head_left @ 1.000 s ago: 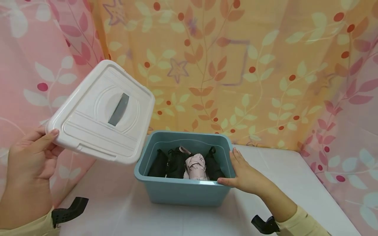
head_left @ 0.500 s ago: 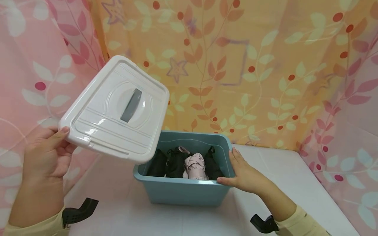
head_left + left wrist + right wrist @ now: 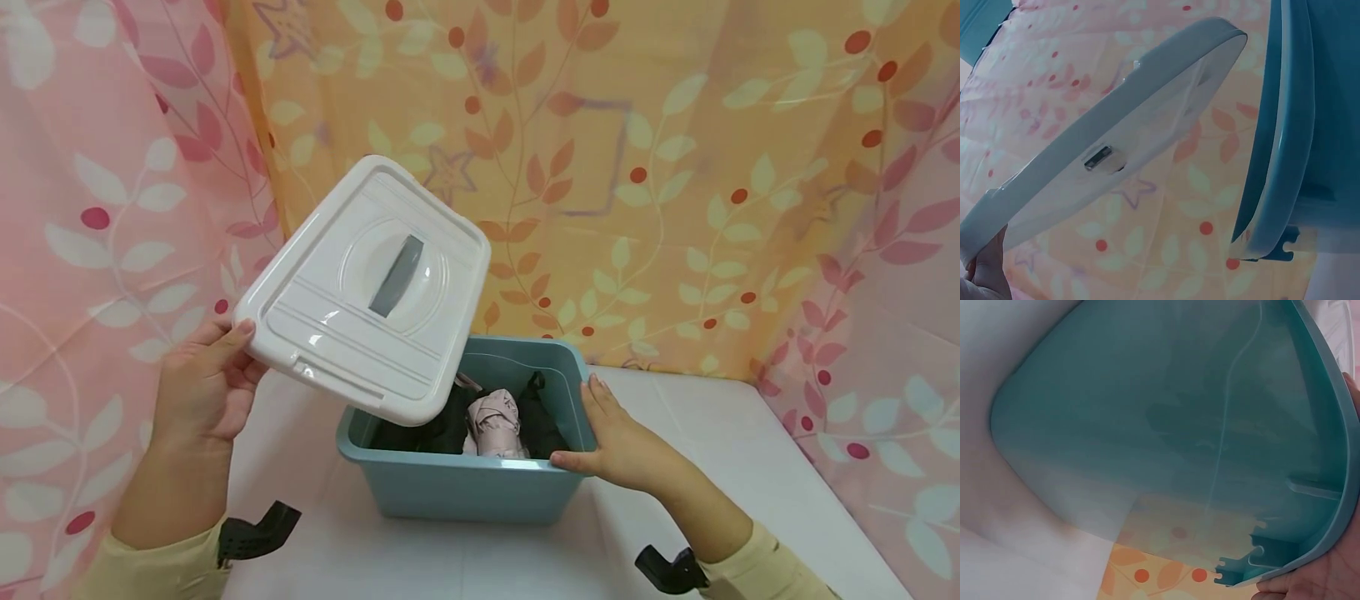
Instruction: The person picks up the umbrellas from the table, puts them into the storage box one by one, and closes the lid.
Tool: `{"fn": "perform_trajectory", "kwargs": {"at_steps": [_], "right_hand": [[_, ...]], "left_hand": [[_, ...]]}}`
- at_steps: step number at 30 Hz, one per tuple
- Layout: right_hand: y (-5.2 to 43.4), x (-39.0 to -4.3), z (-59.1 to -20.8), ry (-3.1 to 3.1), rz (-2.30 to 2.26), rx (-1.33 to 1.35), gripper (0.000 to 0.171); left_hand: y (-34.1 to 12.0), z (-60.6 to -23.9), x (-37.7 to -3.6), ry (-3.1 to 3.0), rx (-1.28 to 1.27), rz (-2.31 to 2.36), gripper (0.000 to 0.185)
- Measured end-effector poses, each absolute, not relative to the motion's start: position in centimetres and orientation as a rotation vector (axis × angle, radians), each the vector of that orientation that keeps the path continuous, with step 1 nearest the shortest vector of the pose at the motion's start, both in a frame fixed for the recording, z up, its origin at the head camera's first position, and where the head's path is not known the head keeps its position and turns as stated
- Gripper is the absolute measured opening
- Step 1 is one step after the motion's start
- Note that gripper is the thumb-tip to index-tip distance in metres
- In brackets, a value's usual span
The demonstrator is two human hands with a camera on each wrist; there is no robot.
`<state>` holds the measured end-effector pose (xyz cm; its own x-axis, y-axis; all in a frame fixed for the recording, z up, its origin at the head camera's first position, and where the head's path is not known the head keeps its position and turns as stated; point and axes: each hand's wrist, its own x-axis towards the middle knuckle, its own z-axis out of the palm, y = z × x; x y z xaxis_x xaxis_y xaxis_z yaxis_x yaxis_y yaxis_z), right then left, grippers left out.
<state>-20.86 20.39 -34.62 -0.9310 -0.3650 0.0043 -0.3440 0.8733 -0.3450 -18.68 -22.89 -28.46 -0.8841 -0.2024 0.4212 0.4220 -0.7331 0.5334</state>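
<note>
My left hand (image 3: 206,392) pinches a white plastic lid (image 3: 322,283) by its near left corner, thumb on top. The lid tilts above the left part of a blue storage bin (image 3: 465,492), its grey handle (image 3: 396,277) facing up. In the left wrist view, the lid's underside (image 3: 1147,144) shows apart from the bin's rim (image 3: 1291,137). My right hand (image 3: 630,442) rests on the bin's right front corner, fingers straight along the side and thumb on the front rim. Inside lie a pink folded umbrella (image 3: 497,423) and black folded umbrellas (image 3: 542,421), some partly hidden by the lid.
The bin stands on a white-covered table (image 3: 690,425). A patterned orange curtain (image 3: 675,208) hangs behind it, with pink curtain panels (image 3: 90,275) at the sides. Black wrist mounts (image 3: 258,532) stick out from both sleeves.
My left hand has carried the lid to the right, from beside the bin to over its left part, covering some of the black umbrellas. My right hand has stayed on the corner.
</note>
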Motion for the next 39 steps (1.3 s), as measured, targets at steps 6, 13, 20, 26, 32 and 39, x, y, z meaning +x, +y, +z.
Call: {"fn": "perform_trajectory", "kwargs": {"at_steps": [6,13,20,26,32,39], "right_hand": [[21.0,-21.0,-34.1,2.967,-0.510,-0.589,0.118],[22.3,-23.6,-30.7,2.999,-0.640,-0.562,0.106],[23.2,-27.6,-26.1,2.998,-0.799,-0.423,0.093],[22.9,-30.5,-24.3,3.014,-0.946,-0.365,0.083],[22.4,-32.1,-23.6,3.039,-1.057,-0.395,0.072],[21.8,-32.9,-23.3,3.132,-1.078,-0.367,0.054]], "left_hand": [[-21.1,-28.3,-18.9,-1.018,-0.506,-2.592,0.017],[-19.7,-27.8,-18.8,-1.127,-0.536,-2.556,0.017],[-18.2,-27.3,-18.3,-1.229,-0.543,-2.550,0.017],[-17.2,-26.8,-17.9,-1.283,-0.571,-2.547,0.019],[-16.7,-26.7,-17.6,-1.326,-0.605,-2.527,0.020],[-16.2,-26.8,-17.3,-1.408,-0.654,-2.480,0.021]]}}
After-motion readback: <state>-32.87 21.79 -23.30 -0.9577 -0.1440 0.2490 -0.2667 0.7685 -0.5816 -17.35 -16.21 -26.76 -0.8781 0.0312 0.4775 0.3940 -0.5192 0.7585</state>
